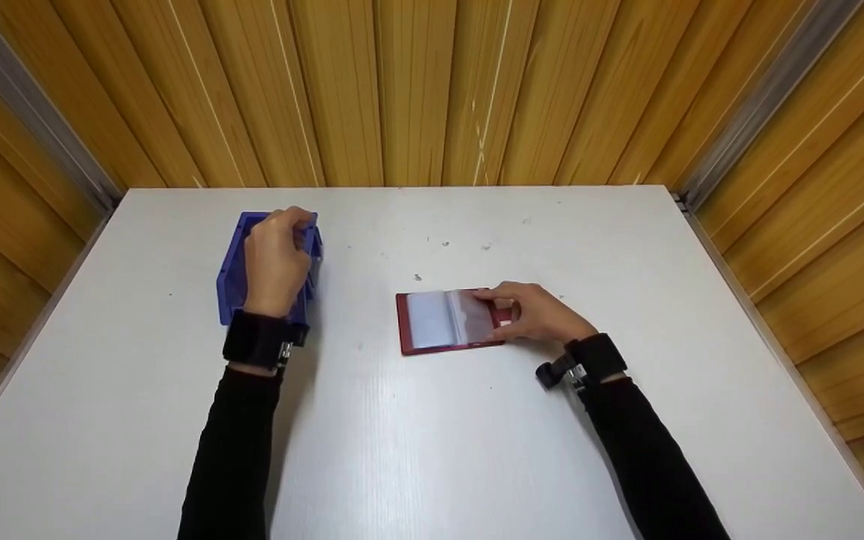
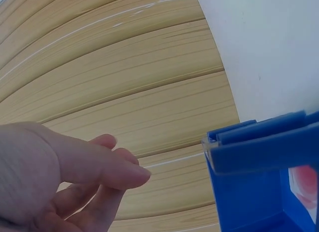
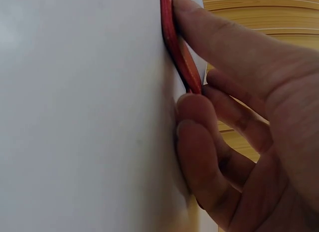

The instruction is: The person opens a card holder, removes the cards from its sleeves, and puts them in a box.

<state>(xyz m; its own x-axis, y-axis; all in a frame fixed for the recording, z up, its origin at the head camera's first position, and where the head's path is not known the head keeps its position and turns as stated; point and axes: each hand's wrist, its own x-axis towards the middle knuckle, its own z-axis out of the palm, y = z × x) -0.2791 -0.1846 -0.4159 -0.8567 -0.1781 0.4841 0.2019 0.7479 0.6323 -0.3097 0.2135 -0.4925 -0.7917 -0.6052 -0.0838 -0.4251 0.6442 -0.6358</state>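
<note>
A red card holder (image 1: 404, 324) lies spread on the white table, its clear plastic sleeves (image 1: 432, 319) facing up. My right hand (image 1: 541, 311) grips its right end. In the right wrist view the thumb presses on the red cover (image 3: 172, 40), with the other fingers low at its edge near the tabletop. Over the blue bin (image 1: 231, 279) at the left hovers my left hand (image 1: 274, 262), fingers loosely bent. The left wrist view shows thumb and fingers (image 2: 124, 174) beside the bin's rim, with nothing visible between them.
Inside the bin, a red and white item (image 2: 304, 184) is partly visible. Wood-look panels (image 1: 417, 90) stand behind the white table (image 1: 402, 450) and along both sides. Small dark marks (image 1: 418, 277) dot the tabletop beyond the card holder.
</note>
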